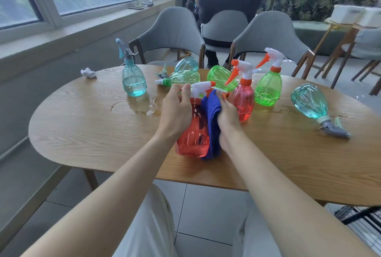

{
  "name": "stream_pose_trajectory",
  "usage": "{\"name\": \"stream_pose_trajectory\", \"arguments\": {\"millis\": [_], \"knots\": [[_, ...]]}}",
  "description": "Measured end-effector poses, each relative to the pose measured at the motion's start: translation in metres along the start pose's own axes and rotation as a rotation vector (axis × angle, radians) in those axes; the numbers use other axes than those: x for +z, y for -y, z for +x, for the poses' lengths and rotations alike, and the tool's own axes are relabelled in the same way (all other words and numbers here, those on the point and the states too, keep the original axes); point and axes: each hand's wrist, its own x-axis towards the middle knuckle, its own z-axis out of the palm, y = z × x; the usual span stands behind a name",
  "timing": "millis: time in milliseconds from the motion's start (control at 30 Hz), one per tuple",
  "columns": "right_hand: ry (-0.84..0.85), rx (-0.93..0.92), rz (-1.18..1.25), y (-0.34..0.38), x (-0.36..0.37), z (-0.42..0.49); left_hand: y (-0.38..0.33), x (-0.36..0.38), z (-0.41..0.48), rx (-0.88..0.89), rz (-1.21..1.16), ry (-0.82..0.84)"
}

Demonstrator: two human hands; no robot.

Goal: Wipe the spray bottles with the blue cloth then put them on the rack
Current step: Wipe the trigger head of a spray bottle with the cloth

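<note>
Figure: wiping stage, head view. All positions are given relative to the red spray bottle (192,133) that I am holding upright over the near edge of the wooden table (92,129).

- My left hand (177,110) is gripping this bottle's shoulder from the left, fingers curled round it, thumb pointing up beside the white trigger head.
- My right hand (228,116) is clutching the blue cloth (212,116), fingers closed on the fabric, and is pressing it against the bottle's right side; the cloth is hanging down to the bottle's base.
- Just behind and to the right, a second red bottle (244,102) is standing upright, with an upright green bottle (268,87) beside it, further right.
- Directly behind, a tipped green bottle (220,76) is showing its base, and 2 bottles are lying on their sides: a lying green bottle (182,78) and, beyond it, a lying teal bottle (186,64).
- Far to the right, a teal bottle on its side (309,101) is lying with its grey nozzle pointing towards the near edge.
- Behind and to the left, an upright teal bottle (134,81) is holding some water; a puddle (144,106) is spreading between it and my bottle.
- Further left, a crumpled white tissue (88,72) is lying.
- Below and far right, part of a black rack (358,215) is showing under the table edge.
</note>
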Motion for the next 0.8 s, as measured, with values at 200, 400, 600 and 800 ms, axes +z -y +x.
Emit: {"name": "stream_pose_trajectory", "arguments": {"millis": [200,400,600,800], "knots": [[-0.117,-0.175,0.063,0.015,-0.001,-0.002,-0.003,0.000,-0.004,0.021,-0.051,-0.005],[0.047,-0.324,-0.097,0.034,-0.010,0.004,-0.009,-0.002,-0.007,0.038,-0.051,0.079],[0.156,-0.360,-0.200,0.046,-0.016,0.005,-0.012,-0.006,-0.009,0.147,0.015,0.086],[0.040,-0.371,-0.334,0.050,-0.015,0.006,-0.018,-0.004,-0.013,0.165,0.098,0.170]]}}
